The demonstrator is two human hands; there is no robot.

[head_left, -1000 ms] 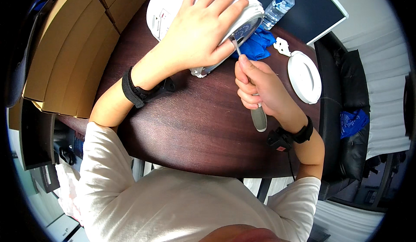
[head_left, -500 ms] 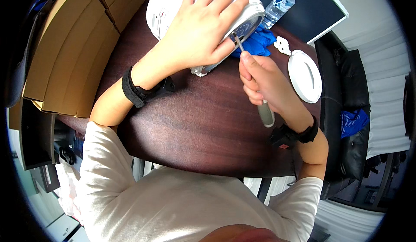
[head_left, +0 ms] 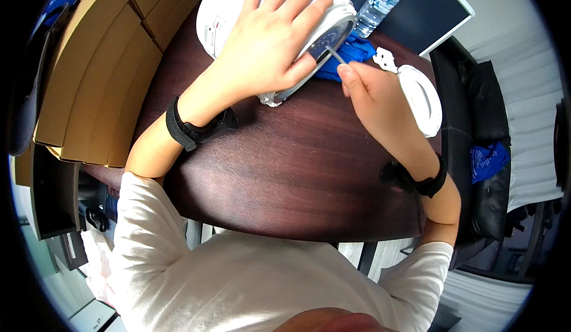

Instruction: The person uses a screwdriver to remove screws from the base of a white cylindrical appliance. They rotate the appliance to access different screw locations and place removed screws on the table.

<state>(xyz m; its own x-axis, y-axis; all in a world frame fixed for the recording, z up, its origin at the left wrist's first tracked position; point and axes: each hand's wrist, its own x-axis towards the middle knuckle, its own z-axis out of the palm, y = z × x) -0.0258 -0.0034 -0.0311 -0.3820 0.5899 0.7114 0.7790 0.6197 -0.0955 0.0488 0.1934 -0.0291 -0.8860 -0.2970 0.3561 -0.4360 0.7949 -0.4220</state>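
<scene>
A white rounded appliance [head_left: 217, 16] lies tipped on its side at the far edge of the table, its dark round end face [head_left: 338, 34] turned to the right. My left hand [head_left: 267, 49] rests on top of it, fingers spread over the white shell and thumb near the rim of the dark face. In my closed right hand [head_left: 383, 97] is a screwdriver [head_left: 337, 56]. Its thin metal shaft points up and left, with the tip at the dark face. Its handle is hidden by my hand.
Behind the appliance a blue cloth [head_left: 355, 52] lies beside a water bottle [head_left: 379, 8]. To the right are a small white plastic part [head_left: 385, 59] and a white ring-shaped cover [head_left: 435, 97]. Cardboard boxes [head_left: 89, 76] line the left side of the brown table [head_left: 285, 177].
My right hand has turned and moved slightly up and right, so the screwdriver's grey handle no longer shows. The left hand keeps its place on the appliance.
</scene>
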